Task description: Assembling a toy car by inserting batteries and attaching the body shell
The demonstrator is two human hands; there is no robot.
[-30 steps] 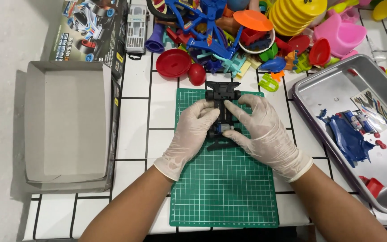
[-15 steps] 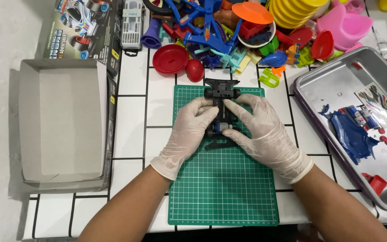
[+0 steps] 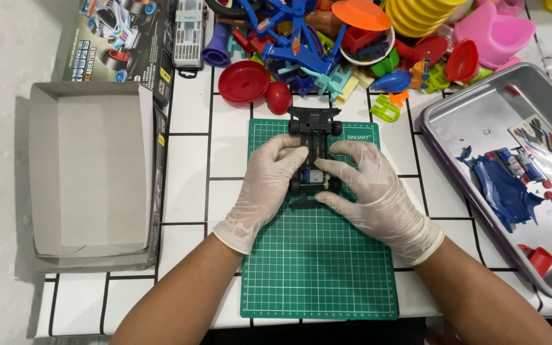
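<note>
Two gloved hands, left hand [image 3: 264, 185] and right hand [image 3: 367, 188], hold chassis [image 3: 314, 156]; toy pile [image 3: 352, 45] behind.

Chassis [image 3: 314, 153] on mat [image 3: 317, 268], tray [image 3: 480, 121] right

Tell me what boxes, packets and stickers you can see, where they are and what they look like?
Open grey cardboard box tray: left of the green cutting mat, rectangular, plain inside.
Dark printed box lid: top left, behind the tray, showing a white and blue toy race car.
Grey slim rectangular packet: top, right of the lid.
Sticker sheet: in the metal tray at right, pale with blue shapes.
No screens or signs.
</note>
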